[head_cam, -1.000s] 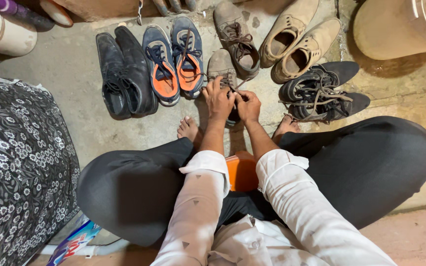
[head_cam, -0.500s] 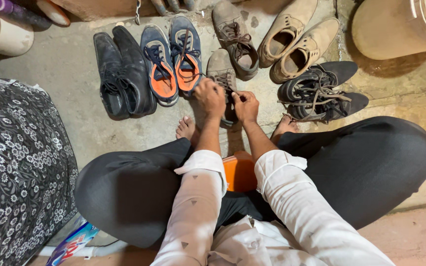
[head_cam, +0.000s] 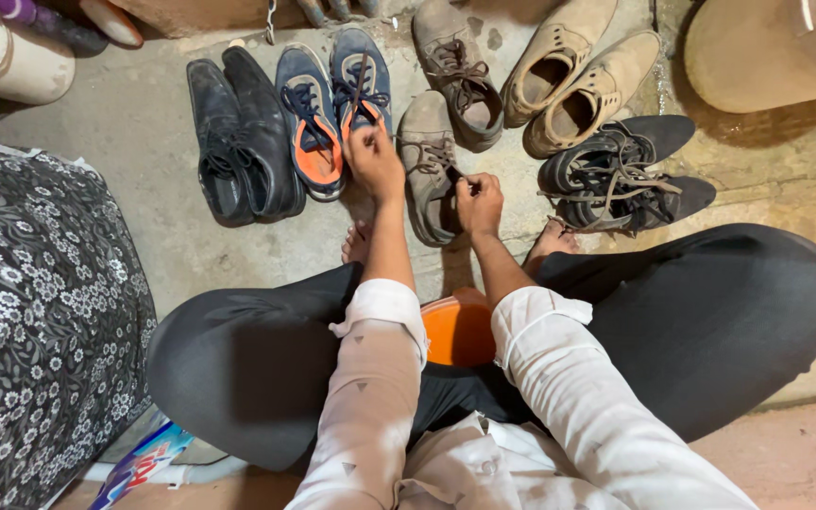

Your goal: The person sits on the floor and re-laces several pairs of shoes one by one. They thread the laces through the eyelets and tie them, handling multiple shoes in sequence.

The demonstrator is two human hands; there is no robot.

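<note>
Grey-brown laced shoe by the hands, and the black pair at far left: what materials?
Grey-brown shoe, which the right hand touches at its laces: looks like suede or nubuck, matte, scuffed and dusty, no shine. Black pair: likely smooth leather or synthetic leather, with a dull sheen and creases; which of the two, I cannot tell. The left hand rests nearer the blue-and-orange sneakers.
</note>
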